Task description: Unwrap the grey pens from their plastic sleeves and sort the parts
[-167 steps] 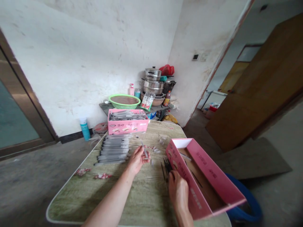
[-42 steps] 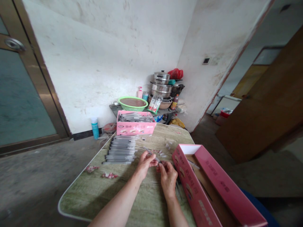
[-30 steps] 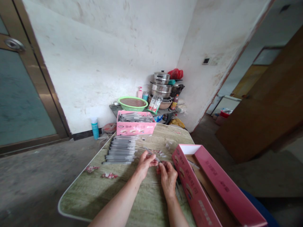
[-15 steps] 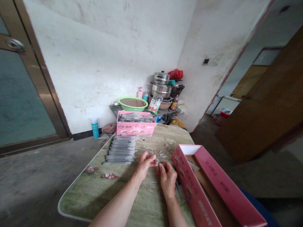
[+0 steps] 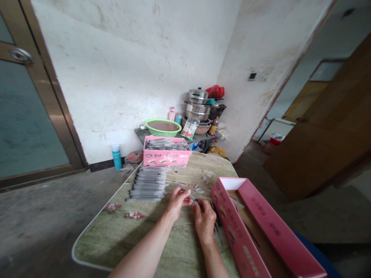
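My left hand [image 5: 179,200] is closed around a translucent grey pen [image 5: 180,186], which slants from upper left down toward my right hand. My right hand [image 5: 205,217] pinches at the pen's lower end, and its fingertips hide whatever small part may be there. Left of my hands, several similar pens lie side by side in a stacked row [image 5: 149,184] on the table. Beyond them, a pink box [image 5: 167,157] is filled with more pens. Thin dark sticks, perhaps refills [image 5: 216,227], lie on the table just right of my right hand.
A long pink box [image 5: 261,224] on the right holds a few thin pieces. Small clear bits [image 5: 198,189] lie on the patterned table [image 5: 116,239] beyond my hands. Behind stand a green basin [image 5: 162,127] and stacked pots [image 5: 198,104]. A blue can [image 5: 116,157] stands on the floor.
My right hand has turned slightly, its fingers drawn closer together at the pen's end. The left hand and the pen stay nearly where they were.
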Motion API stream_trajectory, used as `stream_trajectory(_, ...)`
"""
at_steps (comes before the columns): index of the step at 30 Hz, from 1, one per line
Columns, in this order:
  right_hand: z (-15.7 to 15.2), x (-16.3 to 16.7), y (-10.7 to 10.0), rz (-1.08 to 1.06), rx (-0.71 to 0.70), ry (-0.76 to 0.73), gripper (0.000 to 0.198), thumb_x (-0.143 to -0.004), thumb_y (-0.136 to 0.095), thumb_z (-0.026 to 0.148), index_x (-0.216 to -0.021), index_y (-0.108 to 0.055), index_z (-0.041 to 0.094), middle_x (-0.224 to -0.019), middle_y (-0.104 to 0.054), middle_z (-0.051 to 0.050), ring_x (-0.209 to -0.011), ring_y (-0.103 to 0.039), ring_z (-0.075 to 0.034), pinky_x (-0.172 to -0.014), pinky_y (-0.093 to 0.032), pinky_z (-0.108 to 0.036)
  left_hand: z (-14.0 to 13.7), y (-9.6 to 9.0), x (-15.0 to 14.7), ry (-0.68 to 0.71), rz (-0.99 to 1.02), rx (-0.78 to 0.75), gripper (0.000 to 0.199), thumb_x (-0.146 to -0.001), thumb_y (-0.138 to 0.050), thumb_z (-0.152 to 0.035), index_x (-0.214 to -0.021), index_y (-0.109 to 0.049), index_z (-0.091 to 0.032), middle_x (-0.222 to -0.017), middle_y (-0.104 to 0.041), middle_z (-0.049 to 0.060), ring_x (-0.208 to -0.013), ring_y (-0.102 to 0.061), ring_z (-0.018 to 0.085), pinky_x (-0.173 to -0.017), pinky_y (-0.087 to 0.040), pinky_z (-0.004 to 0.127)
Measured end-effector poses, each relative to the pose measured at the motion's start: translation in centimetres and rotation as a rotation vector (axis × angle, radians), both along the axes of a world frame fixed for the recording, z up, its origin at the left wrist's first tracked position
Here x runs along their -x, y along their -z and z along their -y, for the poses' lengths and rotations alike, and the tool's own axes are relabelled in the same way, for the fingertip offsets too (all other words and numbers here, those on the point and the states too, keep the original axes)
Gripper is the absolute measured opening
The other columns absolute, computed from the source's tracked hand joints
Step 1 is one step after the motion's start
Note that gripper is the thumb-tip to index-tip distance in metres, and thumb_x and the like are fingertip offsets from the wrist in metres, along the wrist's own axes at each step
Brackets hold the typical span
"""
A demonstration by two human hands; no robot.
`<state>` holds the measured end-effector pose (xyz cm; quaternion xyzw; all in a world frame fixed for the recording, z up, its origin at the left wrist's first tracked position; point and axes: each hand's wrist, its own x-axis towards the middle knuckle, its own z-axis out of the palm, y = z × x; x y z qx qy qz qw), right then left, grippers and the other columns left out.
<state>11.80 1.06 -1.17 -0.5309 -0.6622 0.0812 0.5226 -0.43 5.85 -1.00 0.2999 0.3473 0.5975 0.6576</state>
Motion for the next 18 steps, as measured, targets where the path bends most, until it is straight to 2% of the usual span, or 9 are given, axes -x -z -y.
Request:
stream_trajectory(9,0.07,-0.07,0.07,-0.033,0.015,-0.011,0.02,-0.091,-0.05,0.031,-0.09,-0.063,0.016,-0.081,-0.069,-0.007,-0.07,-0.064,-0.018,-0.066,-0.047,-0.026,-0.19,0.23,0.06,0.018,0.021,0.0,0.039,-0.063,-0.079,-0.037,-0.081,-0.053,-0.014,-0.06,-0.065,0.0,-0.049,-0.061,0.011,-0.049,-0.052,0.022)
stream_trajectory(18,0.18,-0.11,-0.24,0.001,0.044,-0.008,0.026,-0.093,-0.045,0.034,-0.085,-0.062,0.017,-0.071,-0.065,-0.005,-0.063,-0.06,-0.017,-0.057,-0.042,-0.024,-0.1,-0.19,0.17,0.039,0.007,-0.04,0.043,-0.062,-0.08,-0.038,-0.085,-0.053,-0.015,-0.061,-0.064,-0.001,-0.051,-0.061,0.011,-0.05,-0.052,0.022)
